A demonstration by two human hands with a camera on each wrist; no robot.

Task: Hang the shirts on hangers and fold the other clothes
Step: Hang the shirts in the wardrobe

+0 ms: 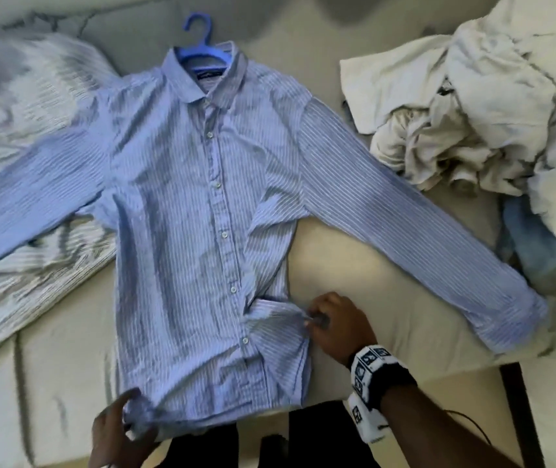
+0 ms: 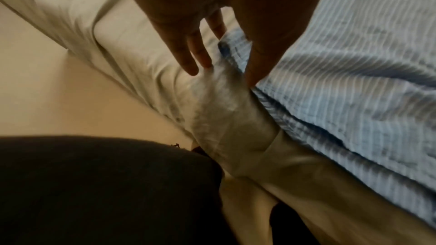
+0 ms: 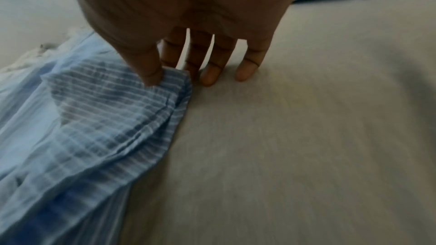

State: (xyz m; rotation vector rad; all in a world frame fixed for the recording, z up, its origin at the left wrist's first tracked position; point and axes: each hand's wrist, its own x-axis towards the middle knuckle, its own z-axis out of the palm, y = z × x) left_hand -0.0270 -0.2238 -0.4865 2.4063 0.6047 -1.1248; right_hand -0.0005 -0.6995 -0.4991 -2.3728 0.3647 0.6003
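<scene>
Left hand [image 1: 119, 430] pinches shirt [image 1: 185, 204] hem at bed [image 1: 354, 251] near edge, right hand [image 1: 332, 327] pinches side seam, prob. to pull it flat on hanger [image 1: 200, 45].

We see a shirt [image 1: 182, 197] of thin, matt woven cloth, finely striped and creased. Its hanger [image 1: 202, 52] looks like smooth blue plastic with a slight sheen. The bed sheet [image 1: 354, 265] is matt, soft cloth; the pile of clothes [image 1: 455, 106] looks like rumpled, dull off-white fabric.

Shirt [image 1: 202, 184] collar label illegible; no readable text.
</scene>
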